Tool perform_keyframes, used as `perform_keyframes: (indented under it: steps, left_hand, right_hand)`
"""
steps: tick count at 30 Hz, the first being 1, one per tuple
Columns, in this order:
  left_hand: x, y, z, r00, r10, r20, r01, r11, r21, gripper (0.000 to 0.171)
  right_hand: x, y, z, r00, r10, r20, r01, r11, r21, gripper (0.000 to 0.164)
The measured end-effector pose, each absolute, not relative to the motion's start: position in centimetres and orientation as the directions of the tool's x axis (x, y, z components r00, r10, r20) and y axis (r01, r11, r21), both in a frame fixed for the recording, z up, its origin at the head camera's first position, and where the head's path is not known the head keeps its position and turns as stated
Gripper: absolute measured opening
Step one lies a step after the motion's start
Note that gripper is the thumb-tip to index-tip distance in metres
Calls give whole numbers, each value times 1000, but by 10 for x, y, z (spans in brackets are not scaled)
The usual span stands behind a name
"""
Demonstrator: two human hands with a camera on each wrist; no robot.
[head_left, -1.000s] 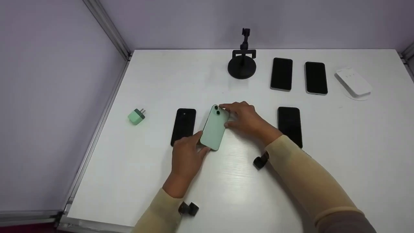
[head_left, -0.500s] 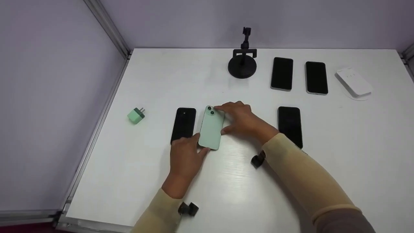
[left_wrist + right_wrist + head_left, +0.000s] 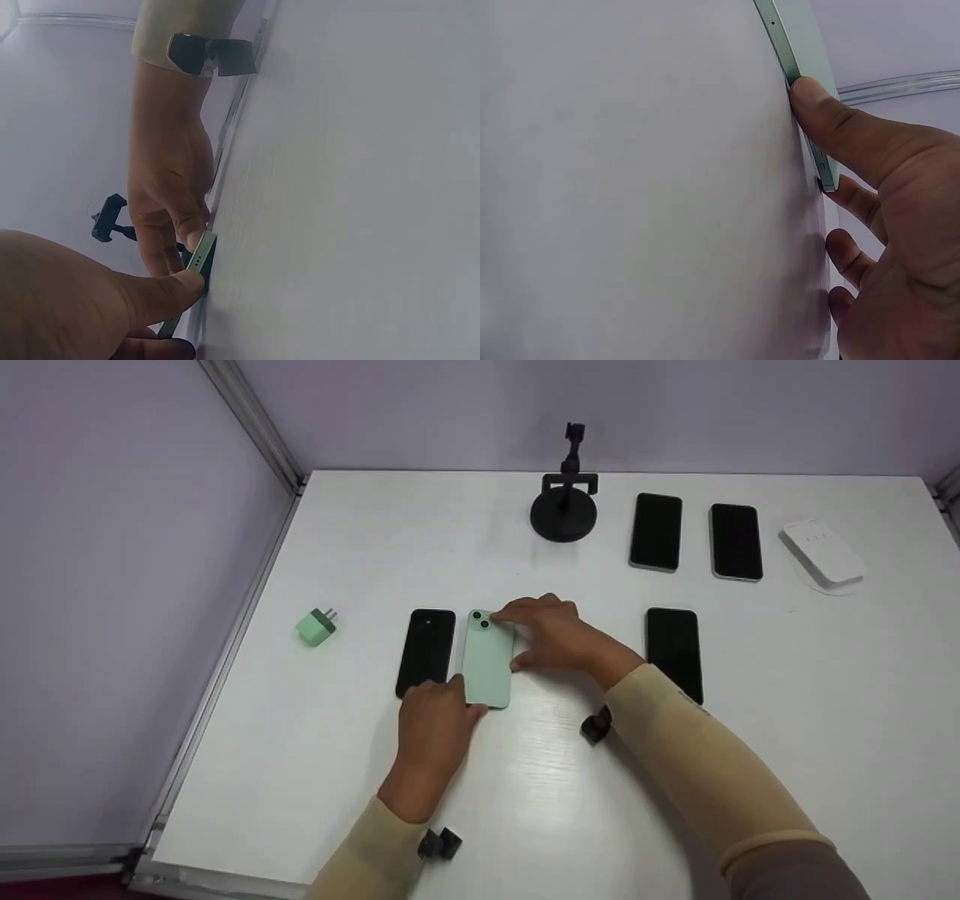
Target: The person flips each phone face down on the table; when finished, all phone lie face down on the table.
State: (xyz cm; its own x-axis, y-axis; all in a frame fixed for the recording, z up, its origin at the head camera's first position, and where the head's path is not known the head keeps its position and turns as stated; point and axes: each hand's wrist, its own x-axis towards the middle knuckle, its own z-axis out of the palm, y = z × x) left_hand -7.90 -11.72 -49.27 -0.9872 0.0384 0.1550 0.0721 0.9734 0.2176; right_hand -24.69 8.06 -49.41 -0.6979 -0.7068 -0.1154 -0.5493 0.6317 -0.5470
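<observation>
A mint-green smartphone (image 3: 487,667) lies back up on the white table (image 3: 570,795), its two camera lenses at the top left. My left hand (image 3: 433,727) holds its lower left corner, the thumb (image 3: 187,282) on the bottom edge and a finger along the left side. At the upper right my right hand (image 3: 551,636) grips it too. There the thumb (image 3: 810,94) presses the long side edge while the index finger reaches the top by the lenses. A black smartphone (image 3: 427,649) lies just left of the green one, its lower end close to my left knuckles.
A green-and-dark plug charger (image 3: 316,627) sits at the left. At the back stands a black phone stand (image 3: 564,514). Black phones (image 3: 655,532) (image 3: 736,542) and a white box-like device (image 3: 823,552) lie back right. Another black phone (image 3: 673,649) lies beside my right forearm.
The green phone has turned from a slant to nearly straight and shifted left, alongside the black phone. My right hand has moved slightly left with it; the left has barely moved.
</observation>
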Motion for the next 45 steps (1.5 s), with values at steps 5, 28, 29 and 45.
perform_keyframes:
  steps: [5, 28, 29, 45]
  left_hand:
    - [-80, -118, -489, -990, 36, 133, 63, 977, 203, 56]
    - [-82, -122, -486, -991, 92, 96, 111, 970, 217, 34]
    - [-81, -123, -486, -990, 94, 101, 114, 972, 204, 34]
    - [-79, -124, -485, -986, 84, 142, 110, 976, 186, 32]
  right_hand:
    - [-246, 78, -494, -694, -712, -107, -561, 629, -538, 82]
    - [-230, 90, -494, -765, -637, -91, -502, 680, -535, 78]
    - [-229, 95, -492, -777, -624, -81, -494, 684, -537, 78]
    - [-237, 286, -463, -918, -380, -113, -262, 796, -546, 57]
